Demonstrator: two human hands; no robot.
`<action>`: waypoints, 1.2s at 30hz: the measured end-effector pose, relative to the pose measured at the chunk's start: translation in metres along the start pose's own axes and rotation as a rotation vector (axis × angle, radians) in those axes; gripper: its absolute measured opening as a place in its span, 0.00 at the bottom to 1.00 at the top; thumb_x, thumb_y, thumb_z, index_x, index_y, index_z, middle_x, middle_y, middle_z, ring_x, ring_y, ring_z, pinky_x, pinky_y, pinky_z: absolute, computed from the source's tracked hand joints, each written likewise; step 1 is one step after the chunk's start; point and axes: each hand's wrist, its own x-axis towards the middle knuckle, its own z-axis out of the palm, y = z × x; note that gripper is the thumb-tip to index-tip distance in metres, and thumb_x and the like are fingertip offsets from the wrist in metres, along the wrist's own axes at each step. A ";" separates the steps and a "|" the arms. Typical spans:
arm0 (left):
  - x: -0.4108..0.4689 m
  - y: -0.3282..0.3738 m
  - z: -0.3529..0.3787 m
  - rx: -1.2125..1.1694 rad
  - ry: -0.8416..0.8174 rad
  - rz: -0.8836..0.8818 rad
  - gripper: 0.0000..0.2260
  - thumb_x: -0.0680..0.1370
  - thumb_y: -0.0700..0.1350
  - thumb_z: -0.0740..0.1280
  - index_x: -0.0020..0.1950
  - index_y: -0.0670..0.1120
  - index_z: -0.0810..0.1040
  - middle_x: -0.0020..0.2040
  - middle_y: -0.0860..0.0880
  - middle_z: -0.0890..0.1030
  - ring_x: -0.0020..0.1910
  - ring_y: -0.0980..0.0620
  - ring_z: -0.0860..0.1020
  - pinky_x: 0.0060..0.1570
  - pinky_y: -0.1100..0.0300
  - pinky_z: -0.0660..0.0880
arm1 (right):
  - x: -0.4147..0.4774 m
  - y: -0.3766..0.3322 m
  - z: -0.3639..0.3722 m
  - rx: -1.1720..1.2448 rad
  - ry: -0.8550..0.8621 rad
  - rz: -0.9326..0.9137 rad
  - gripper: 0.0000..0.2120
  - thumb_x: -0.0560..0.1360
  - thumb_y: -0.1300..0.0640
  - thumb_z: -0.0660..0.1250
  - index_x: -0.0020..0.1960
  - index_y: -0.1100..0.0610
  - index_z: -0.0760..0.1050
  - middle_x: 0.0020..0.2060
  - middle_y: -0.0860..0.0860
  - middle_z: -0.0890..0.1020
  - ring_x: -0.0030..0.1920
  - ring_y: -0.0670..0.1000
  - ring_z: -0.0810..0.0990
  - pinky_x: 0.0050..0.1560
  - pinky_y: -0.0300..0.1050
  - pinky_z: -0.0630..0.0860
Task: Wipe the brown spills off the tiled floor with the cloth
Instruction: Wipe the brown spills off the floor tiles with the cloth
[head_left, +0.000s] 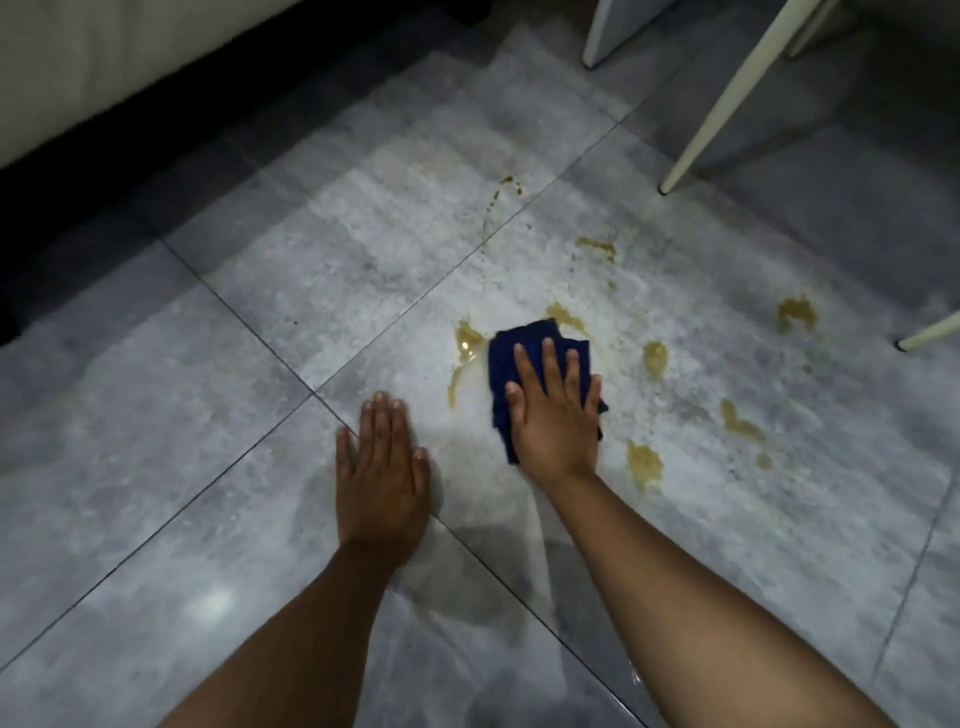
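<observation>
A dark blue cloth (524, 345) lies bunched on the grey tiled floor (322, 291). My right hand (553, 415) presses flat on top of it, fingers spread and pointing away from me. Brown spill patches surround it: a streak (464, 347) touching the cloth's left edge, a patch (563, 314) at its far edge, blobs to the right (655, 355) (740, 422), one near my wrist (644, 464), and farther ones (796, 313) (597, 245) (506, 187). My left hand (382, 470) rests flat on bare tile, left of the cloth, holding nothing.
White furniture legs stand at the back right (727, 104) and at the right edge (930, 332), close to the spills. A pale sofa or bed edge (104, 67) with dark shadow beneath runs along the back left. Grout lines cross the floor diagonally.
</observation>
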 end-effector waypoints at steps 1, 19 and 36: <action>0.003 0.001 -0.002 -0.033 0.003 -0.006 0.27 0.81 0.52 0.42 0.79 0.44 0.47 0.79 0.46 0.47 0.77 0.52 0.41 0.75 0.48 0.41 | -0.004 0.006 0.001 0.017 0.019 0.040 0.24 0.82 0.42 0.38 0.77 0.43 0.43 0.77 0.47 0.43 0.76 0.52 0.37 0.73 0.58 0.35; 0.066 -0.013 -0.005 -0.005 0.074 -0.148 0.27 0.82 0.53 0.45 0.78 0.44 0.43 0.79 0.47 0.45 0.77 0.53 0.40 0.75 0.49 0.38 | 0.055 -0.009 -0.011 0.046 0.067 0.117 0.25 0.82 0.43 0.40 0.78 0.43 0.45 0.78 0.49 0.45 0.77 0.53 0.39 0.73 0.59 0.35; 0.067 -0.015 -0.004 0.002 0.067 -0.142 0.27 0.81 0.53 0.42 0.78 0.43 0.43 0.79 0.46 0.44 0.77 0.52 0.40 0.75 0.48 0.38 | 0.040 -0.012 -0.009 0.065 0.095 0.223 0.24 0.82 0.43 0.41 0.77 0.44 0.45 0.78 0.50 0.45 0.77 0.55 0.40 0.73 0.61 0.36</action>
